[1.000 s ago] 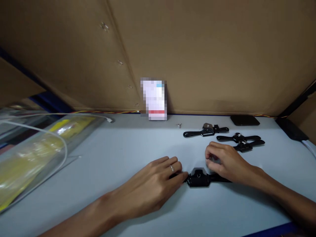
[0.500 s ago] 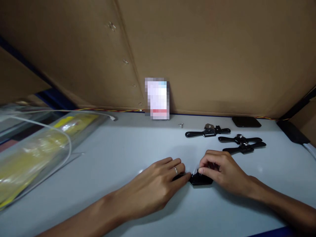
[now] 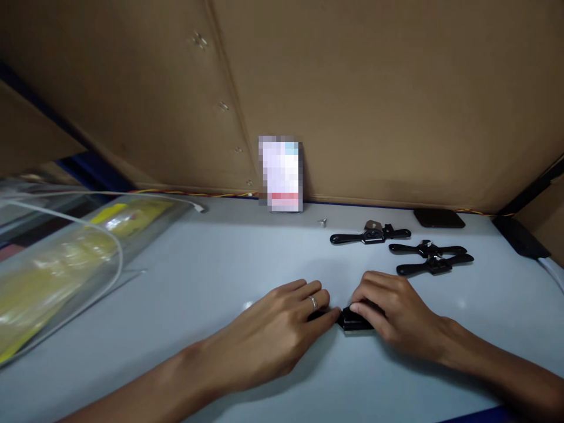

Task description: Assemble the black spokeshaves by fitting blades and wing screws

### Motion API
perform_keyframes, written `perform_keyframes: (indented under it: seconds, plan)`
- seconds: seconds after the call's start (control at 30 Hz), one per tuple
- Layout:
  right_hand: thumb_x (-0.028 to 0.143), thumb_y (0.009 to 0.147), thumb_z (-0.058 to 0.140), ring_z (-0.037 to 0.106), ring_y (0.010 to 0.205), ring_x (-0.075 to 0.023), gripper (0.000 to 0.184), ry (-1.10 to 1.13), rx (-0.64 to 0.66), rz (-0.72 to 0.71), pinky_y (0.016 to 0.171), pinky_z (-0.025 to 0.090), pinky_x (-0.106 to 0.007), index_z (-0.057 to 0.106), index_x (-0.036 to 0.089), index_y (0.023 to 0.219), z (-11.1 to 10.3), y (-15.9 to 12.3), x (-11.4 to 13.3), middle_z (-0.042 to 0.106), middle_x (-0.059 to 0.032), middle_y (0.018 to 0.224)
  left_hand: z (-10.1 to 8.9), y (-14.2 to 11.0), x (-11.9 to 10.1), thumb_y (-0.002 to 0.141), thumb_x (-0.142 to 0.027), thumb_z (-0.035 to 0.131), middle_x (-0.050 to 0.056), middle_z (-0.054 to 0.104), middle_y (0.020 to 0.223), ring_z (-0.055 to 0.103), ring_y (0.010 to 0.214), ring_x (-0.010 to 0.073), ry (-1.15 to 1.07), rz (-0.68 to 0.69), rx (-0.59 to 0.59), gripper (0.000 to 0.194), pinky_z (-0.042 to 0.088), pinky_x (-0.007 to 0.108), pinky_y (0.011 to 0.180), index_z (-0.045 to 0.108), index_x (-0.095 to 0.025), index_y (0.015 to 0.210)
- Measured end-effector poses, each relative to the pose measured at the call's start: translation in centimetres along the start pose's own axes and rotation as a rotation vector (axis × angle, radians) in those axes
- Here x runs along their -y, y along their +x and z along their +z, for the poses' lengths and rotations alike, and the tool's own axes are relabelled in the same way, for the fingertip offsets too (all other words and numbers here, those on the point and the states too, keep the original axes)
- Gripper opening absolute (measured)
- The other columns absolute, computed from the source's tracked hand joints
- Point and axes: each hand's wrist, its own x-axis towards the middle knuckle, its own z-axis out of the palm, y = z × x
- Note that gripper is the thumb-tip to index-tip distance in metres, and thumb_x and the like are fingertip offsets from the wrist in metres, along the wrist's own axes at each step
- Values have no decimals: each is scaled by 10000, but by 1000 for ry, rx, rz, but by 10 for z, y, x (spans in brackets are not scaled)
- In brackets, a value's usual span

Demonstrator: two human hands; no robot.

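A black spokeshave (image 3: 358, 322) lies on the table in front of me, its sole edge towards me. My left hand (image 3: 282, 326), with a ring on one finger, is closed around its left handle and covers most of it. My right hand (image 3: 394, 308) pinches at the middle of the body with thumb and fingers. Those fingers hide what sits there and the right handle. Beyond my hands lie a spokeshave with a raised metal plate (image 3: 374, 235) and two more spokeshaves, one farther (image 3: 426, 249) and one nearer (image 3: 434, 266). A small silver wing-shaped screw (image 3: 324, 222) lies behind them.
A lit, blurred screen (image 3: 284, 176) leans on the cardboard wall (image 3: 374, 106). At the back right are a flat black object (image 3: 439, 218) and a dark object (image 3: 520, 236) with a pale lead. On the left are a yellow plastic-wrapped package (image 3: 70, 264) and a white cable (image 3: 117, 247).
My right fingers have shifted slightly left and lowered onto the spokeshave's body. A shiny part that showed by the thumb is now covered. The left hand keeps its hold.
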Motion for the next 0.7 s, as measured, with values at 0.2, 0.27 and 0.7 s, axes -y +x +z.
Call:
perform_keyframes:
  seconds: [0.2,0.27,0.7]
  plan:
    - [92,891,617,534,676,-126,180,168,48,222,643,399,-273,644,178,735,-5,8,8,615,1,748,0,0,-3,914,-6,453,43,589,824,552,707,202,-52,-37,19,286,456,323,577,644,-152,1069]
    - [73,841,645,528,638,-117,174,310,84,348,605,399,-257,654,183,708,-7,12,8,621,14,704,0,0,-4,904,-9,455,46,587,827,548,706,203,-66,-46,19,279,452,322,574,640,-150,1059]
    - [204,956,551,485,635,-130,218,-3,104,183,603,337,-289,553,198,738,-10,4,5,576,4,719,-2,0,-9,857,5,460,49,601,816,540,698,218,-65,-66,-8,351,467,340,579,635,-125,1132]
